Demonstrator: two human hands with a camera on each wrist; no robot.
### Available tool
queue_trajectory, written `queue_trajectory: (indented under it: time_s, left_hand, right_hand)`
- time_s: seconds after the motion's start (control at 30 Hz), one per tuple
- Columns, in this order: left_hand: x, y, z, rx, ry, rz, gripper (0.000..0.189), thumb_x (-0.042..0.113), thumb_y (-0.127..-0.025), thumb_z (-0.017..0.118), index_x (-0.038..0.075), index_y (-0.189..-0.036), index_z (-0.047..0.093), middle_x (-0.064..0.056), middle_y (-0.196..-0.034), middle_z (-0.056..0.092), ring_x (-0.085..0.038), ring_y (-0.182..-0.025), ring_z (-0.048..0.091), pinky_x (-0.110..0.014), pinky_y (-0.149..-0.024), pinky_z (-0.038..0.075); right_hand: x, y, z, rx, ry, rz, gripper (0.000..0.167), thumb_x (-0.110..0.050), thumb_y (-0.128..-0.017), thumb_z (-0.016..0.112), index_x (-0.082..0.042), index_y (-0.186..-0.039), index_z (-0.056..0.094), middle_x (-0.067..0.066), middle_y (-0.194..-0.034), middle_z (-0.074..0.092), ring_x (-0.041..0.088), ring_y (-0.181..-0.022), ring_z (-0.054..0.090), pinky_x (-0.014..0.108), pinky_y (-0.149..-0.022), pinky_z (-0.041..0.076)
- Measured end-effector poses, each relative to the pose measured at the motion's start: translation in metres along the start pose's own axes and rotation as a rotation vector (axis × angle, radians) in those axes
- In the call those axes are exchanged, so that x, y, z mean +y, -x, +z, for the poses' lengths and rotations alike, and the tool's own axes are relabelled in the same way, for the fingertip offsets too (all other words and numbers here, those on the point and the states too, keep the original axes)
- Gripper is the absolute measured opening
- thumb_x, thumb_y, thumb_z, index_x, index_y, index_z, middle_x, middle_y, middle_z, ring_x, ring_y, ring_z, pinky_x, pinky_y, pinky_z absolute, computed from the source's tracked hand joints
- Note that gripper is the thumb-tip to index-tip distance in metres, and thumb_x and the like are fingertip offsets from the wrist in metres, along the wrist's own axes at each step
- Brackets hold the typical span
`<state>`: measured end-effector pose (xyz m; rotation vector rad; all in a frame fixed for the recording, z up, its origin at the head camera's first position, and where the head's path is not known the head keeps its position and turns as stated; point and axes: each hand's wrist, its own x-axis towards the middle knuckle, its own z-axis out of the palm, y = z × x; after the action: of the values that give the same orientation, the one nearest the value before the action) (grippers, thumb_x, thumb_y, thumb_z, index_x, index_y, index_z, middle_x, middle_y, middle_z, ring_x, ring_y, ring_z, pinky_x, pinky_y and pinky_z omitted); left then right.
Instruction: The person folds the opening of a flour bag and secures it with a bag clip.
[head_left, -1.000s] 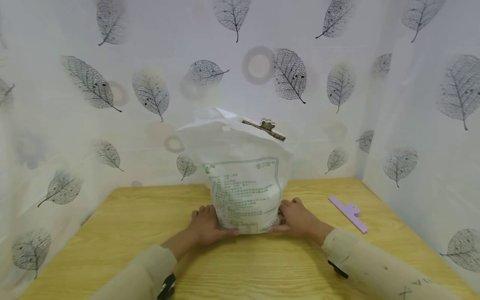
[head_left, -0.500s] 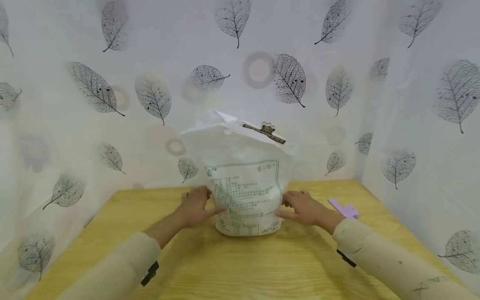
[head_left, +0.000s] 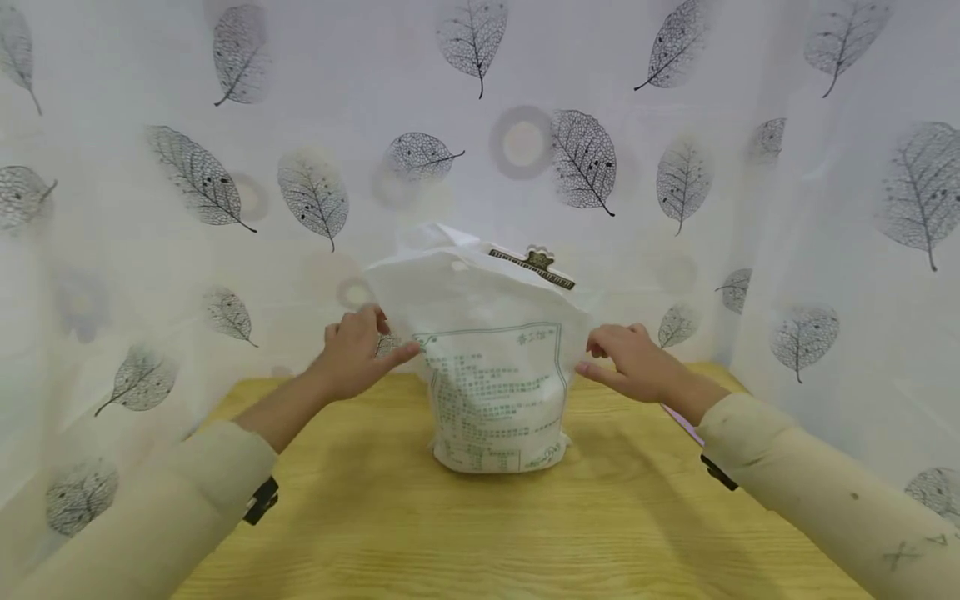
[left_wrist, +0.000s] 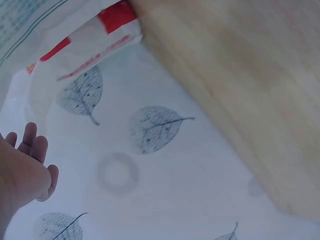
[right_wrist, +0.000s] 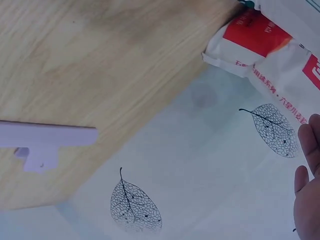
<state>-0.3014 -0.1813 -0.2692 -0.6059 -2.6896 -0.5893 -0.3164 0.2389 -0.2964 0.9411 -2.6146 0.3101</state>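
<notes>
A white bag with green print stands upright on the wooden table in the head view. Its loose top leans to the left, and a dark toothed-looking bag clip sits along the top's right part. Red and white areas show on the bag's side in the right wrist view. My left hand is at the bag's upper left side, thumb towards it, fingers loosely bent. At the upper right side is my right hand, also with relaxed fingers. Whether either hand touches the bag I cannot tell.
A purple clip lies on the table to the right, mostly hidden by my right arm in the head view. Behind the table and at its sides hang white sheets with a leaf print.
Both hands have risen from the bag's base along its sides to its upper part and moved outward. The bag has stayed upright in place. My right arm now covers most of the purple clip.
</notes>
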Motion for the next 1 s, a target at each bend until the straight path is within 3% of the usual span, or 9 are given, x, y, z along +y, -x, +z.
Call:
queue_trajectory:
  time_s: [0.13,0.27,0.37,0.57,0.67,0.83,1.0]
  left_hand:
    - [0.008,-0.007,-0.025,0.036,-0.004,-0.008,0.079,0.074,-0.093,0.042,0.0,-0.12,0.044,-0.019,-0.107,0.05,-0.035,-0.098,0.047,-0.059,-0.095,0.025]
    - [0.019,-0.013,-0.045,0.074,-0.017,-0.017,0.096,0.076,-0.091,0.043,-0.005,-0.141,0.032,-0.026,-0.125,0.047,-0.041,-0.115,0.044,-0.063,-0.101,0.022]
    - [0.028,-0.019,-0.055,0.124,-0.04,0.006,0.1,0.075,-0.091,0.045,-0.003,-0.15,0.024,-0.024,-0.14,0.042,-0.041,-0.127,0.039,-0.062,-0.104,0.021]
    - [0.054,-0.03,-0.065,0.217,-0.115,0.073,0.089,0.072,-0.094,0.041,0.001,-0.147,0.03,-0.018,-0.146,0.04,-0.037,-0.131,0.036,-0.06,-0.104,0.019]
    - [0.07,-0.034,-0.067,0.198,-0.139,0.117,0.079,0.066,-0.098,0.041,0.005,-0.147,0.033,-0.017,-0.15,0.038,-0.036,-0.135,0.035,-0.059,-0.105,0.019]
    - [0.098,-0.039,-0.062,0.132,-0.174,0.238,0.059,0.054,-0.102,0.044,0.016,-0.146,0.039,-0.009,-0.153,0.037,-0.032,-0.139,0.032,-0.058,-0.105,0.019]
    - [0.119,-0.042,-0.054,0.064,-0.212,0.295,0.042,0.052,-0.104,0.041,0.026,-0.135,0.052,-0.004,-0.152,0.039,-0.03,-0.141,0.03,-0.058,-0.107,0.017]
  right_hand:
    - [-0.004,-0.008,-0.015,0.05,0.038,-0.012,0.03,-0.038,-0.096,0.065,-0.009,-0.101,0.057,0.003,-0.094,0.06,0.021,-0.089,0.055,0.048,-0.086,0.034]
    - [-0.008,-0.015,-0.025,0.118,0.093,-0.036,0.03,-0.037,-0.094,0.069,-0.01,-0.096,0.055,0.004,-0.09,0.058,0.021,-0.085,0.053,0.048,-0.085,0.034]
    - [-0.012,-0.019,-0.029,0.158,0.131,-0.053,0.031,-0.036,-0.092,0.071,-0.009,-0.096,0.056,0.005,-0.09,0.059,0.023,-0.084,0.055,0.05,-0.087,0.035]
    - [-0.022,-0.023,-0.03,0.182,0.178,-0.095,0.028,-0.033,-0.091,0.073,-0.008,-0.097,0.061,0.005,-0.089,0.062,0.022,-0.084,0.058,0.053,-0.088,0.038]
    - [-0.023,-0.025,-0.026,0.247,0.218,-0.157,0.025,-0.026,-0.088,0.076,-0.007,-0.091,0.061,0.005,-0.084,0.062,0.023,-0.079,0.058,0.051,-0.082,0.04]
    - [-0.02,-0.026,-0.018,0.412,0.258,-0.344,0.02,-0.01,-0.08,0.079,-0.006,-0.082,0.059,0.006,-0.079,0.06,0.024,-0.073,0.057,0.045,-0.071,0.039]
    - [-0.023,-0.028,-0.013,0.444,0.282,-0.469,0.019,-0.008,-0.075,0.078,-0.01,-0.08,0.059,0.004,-0.08,0.056,0.023,-0.076,0.055,0.041,-0.069,0.038]
